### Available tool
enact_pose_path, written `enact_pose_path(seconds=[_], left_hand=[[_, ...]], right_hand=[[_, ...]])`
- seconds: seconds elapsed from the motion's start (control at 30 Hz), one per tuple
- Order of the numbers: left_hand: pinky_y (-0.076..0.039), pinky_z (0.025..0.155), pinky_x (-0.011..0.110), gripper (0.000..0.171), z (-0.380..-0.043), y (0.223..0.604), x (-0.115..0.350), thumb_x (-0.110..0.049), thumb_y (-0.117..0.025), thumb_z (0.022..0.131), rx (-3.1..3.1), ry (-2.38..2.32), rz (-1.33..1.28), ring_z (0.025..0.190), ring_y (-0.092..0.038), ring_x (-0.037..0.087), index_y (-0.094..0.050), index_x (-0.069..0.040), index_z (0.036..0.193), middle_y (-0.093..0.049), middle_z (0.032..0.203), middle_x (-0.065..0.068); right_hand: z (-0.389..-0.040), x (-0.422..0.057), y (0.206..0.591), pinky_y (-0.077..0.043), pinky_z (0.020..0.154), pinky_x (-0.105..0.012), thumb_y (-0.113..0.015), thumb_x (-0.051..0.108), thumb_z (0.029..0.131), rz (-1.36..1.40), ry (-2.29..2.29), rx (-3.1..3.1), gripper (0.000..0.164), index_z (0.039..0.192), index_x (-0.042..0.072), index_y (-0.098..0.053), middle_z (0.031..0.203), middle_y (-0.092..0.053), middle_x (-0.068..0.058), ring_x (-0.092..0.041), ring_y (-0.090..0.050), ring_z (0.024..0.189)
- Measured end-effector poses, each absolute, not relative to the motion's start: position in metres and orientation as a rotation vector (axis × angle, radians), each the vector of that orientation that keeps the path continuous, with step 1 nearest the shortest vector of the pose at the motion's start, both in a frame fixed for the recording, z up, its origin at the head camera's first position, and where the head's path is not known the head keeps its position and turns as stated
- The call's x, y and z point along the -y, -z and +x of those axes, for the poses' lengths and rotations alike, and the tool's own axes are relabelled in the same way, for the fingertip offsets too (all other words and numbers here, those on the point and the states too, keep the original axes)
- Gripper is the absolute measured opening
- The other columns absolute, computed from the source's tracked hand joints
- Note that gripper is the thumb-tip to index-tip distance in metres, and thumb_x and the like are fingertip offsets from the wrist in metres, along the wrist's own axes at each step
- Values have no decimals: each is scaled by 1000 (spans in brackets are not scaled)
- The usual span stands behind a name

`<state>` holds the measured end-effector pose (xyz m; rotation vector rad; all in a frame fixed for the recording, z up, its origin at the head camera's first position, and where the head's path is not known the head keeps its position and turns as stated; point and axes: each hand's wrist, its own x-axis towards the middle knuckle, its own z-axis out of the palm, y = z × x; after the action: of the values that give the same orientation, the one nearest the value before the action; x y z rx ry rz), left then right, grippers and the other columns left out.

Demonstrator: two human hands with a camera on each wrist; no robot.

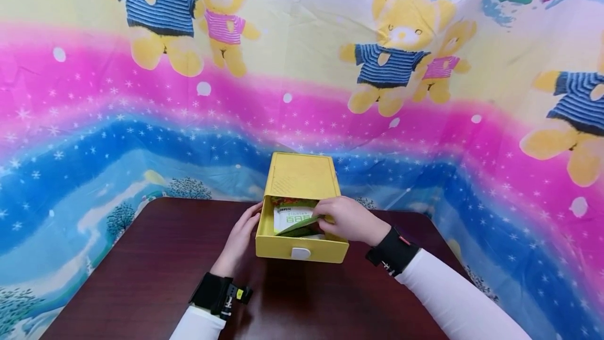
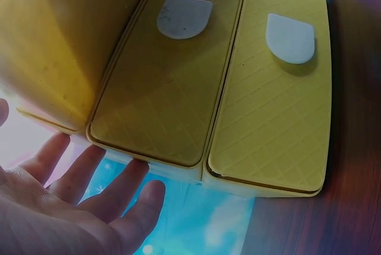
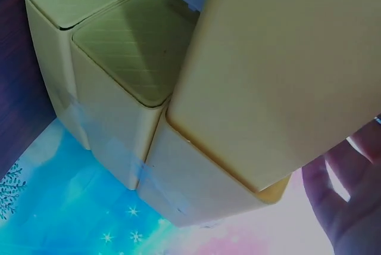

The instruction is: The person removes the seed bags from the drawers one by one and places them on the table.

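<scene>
Reference: clock centred on the drawer in the head view, 12 away from the person; near to far.
Wristbands (image 1: 211, 293): black, one per wrist, at 7 and 4 o'clock; we see a small red mark on the right one, too small to read.
Drawer (image 1: 276, 247): the cabinet's top one, pulled out, white knob (image 1: 300, 253) at 6; no writing legible on its front. We judge it stiff, light plastic, best steadied by the side walls.
Left hand (image 1: 239, 237): at 9, fingers extended and spread, tips touching the yellow side; it grasps nothing.
Green packet (image 1: 296, 225): inside the drawer, tilted, one edge raised towards 3. We expect it to be thin, very light, flexible and somewhat slippery; pinch a top corner or edge, as the middle would probably buckle.
Right hand (image 1: 351, 218): at 3, over the drawer's side wall, narrow grip pinching the green packet's edge; fingertips partly hidden.
White packet (image 1: 285, 218): behind the green one, towards 12. We read large green characters starting "百日", the next one unclear; the smaller lines above are too blurred to trust.
Cabinet (image 1: 302, 172): yellow, at 12, on the dark table (image 1: 165, 256).
Backdrop (image 1: 302, 119): farthest, printed with teddy bears and snowflakes.
</scene>
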<state>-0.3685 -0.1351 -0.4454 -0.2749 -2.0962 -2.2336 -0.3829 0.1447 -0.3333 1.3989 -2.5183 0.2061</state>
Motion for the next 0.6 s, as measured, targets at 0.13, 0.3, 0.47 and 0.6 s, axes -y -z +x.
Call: enact_pose_path(seconds=[0.13, 0.3, 0.47, 0.6], left_hand=[[-44, 103, 41, 48, -368, 445, 136, -25, -38, 112, 2096, 2225, -286, 140, -44, 37, -38, -7, 156, -38, 159, 20], [-43, 106, 41, 49, -368, 445, 136, -26, -38, 112, 2111, 2209, -295, 140, -44, 38, -38, -7, 156, -38, 159, 20], [-40, 109, 48, 48, -369, 446, 136, -25, -38, 112, 2109, 2214, -290, 141, -43, 38, -38, -7, 157, -37, 160, 20], [-40, 108, 46, 49, -368, 446, 136, -26, -38, 112, 2103, 2218, -289, 142, -42, 38, -38, -8, 157, -37, 160, 19]], right_hand=[[-378, -147, 335, -52, 68, -23, -76, 9, 89, 1270, -269, 2403, 15, 102, 16, -74, 95, -71, 5, -5, -58, 73], [-374, -150, 337, -56, 72, -27, -82, 7, 84, 1181, -360, 2283, 21, 100, 15, -72, 96, -73, 3, -9, -65, 80], [-371, -151, 333, -55, 66, -26, -82, 5, 84, 1129, -407, 2134, 22, 101, 12, -70, 96, -73, 0, -10, -65, 76], [-368, -153, 326, -59, 71, -30, -81, 2, 85, 1077, -485, 2076, 24, 104, 9, -69, 99, -72, -4, -14, -68, 84]])
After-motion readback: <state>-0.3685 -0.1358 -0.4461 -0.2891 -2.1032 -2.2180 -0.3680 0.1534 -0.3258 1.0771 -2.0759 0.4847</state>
